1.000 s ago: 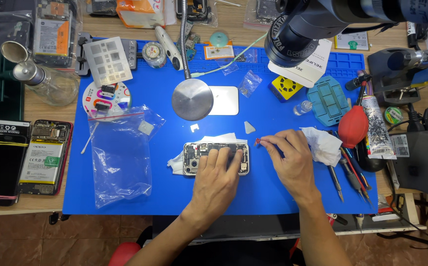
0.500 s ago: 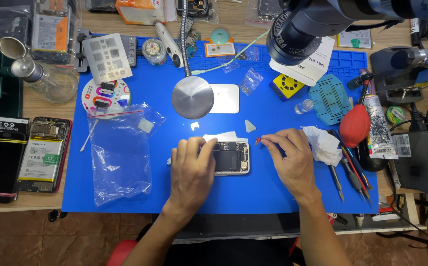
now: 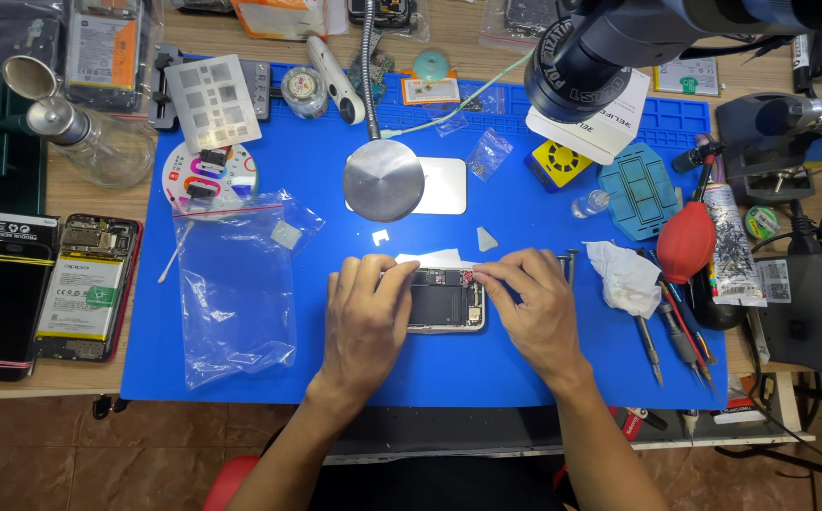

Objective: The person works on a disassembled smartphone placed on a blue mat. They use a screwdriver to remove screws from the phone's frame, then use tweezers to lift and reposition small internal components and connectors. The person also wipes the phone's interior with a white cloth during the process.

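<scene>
An opened phone [image 3: 444,301] with its black battery and circuit board exposed lies on the blue work mat [image 3: 524,378]. My left hand [image 3: 365,317] rests over the phone's left part, fingers curled on its upper edge. My right hand [image 3: 532,305] covers the phone's right edge, with the fingertips pinched at the top right corner by a small red part. A white tissue [image 3: 434,257] lies just behind the phone.
A clear plastic bag [image 3: 236,284] lies left of the hands, a crumpled tissue [image 3: 627,276], red air blower [image 3: 685,243] and screwdrivers [image 3: 662,341] to the right. A round lamp base [image 3: 383,180] stands behind. Another opened phone [image 3: 84,287] sits at far left. A microscope [image 3: 586,57] hangs overhead.
My left hand slid left then back over the phone's left part. My right hand moved in from the right onto the phone's top right corner.
</scene>
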